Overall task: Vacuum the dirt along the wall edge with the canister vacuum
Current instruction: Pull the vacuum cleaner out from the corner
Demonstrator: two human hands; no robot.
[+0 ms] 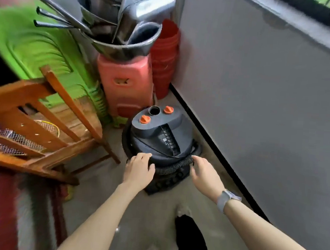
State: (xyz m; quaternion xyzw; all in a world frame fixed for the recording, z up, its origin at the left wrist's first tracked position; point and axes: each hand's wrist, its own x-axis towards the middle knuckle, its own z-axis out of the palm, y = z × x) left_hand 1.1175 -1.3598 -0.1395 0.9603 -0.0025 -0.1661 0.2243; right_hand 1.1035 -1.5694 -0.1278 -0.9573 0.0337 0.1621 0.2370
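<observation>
A dark grey canister vacuum (160, 138) with two orange knobs and an open round port on top stands on the floor near the grey wall (260, 96). Its black ribbed hose (175, 163) is wrapped around the body. My left hand (138, 170) rests on the near left side of the canister with fingers spread. My right hand (203, 173) reaches to the near right side, fingertips touching the hose. A black skirting strip (204, 135) runs along the wall edge on the right.
A wooden chair (48, 128) lies tipped at the left. Behind the vacuum stand a pink plastic stool (126, 83) with stacked metal pots (119, 35), red buckets (165, 56) and a green plastic panel (35, 45). A striped rug (7, 211) lies bottom left.
</observation>
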